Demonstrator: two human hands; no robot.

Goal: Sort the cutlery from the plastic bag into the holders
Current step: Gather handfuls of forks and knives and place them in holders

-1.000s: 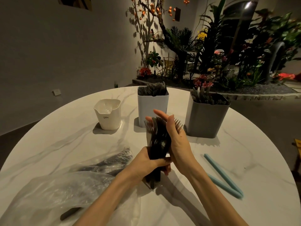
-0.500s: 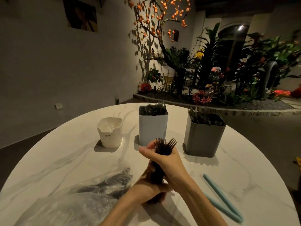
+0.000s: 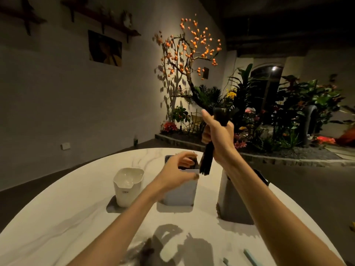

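My right hand [image 3: 219, 135] grips a bundle of black plastic forks [image 3: 206, 160] and holds it upright in the air, its lower ends just above the pale middle holder [image 3: 182, 192]. My left hand [image 3: 176, 169] is at that holder's near rim, fingers curled inside and thumb outside. Dark cutlery inside it is mostly hidden by the hand. The grey holder [image 3: 234, 204] stands to the right, partly behind my right forearm. The clear plastic bag [image 3: 142, 252] with dark cutlery lies at the bottom edge.
A small white cup-shaped holder [image 3: 127, 187] stands left of the middle holder on the round marble table [image 3: 67, 208]. Teal sticks [image 3: 249, 258] lie at the near right. Plants and a wall stand beyond the table.
My right hand lifted the fork bundle up and forward over the middle holder. My left hand let go of the bundle and moved to the holder's rim. The view tilted upward.
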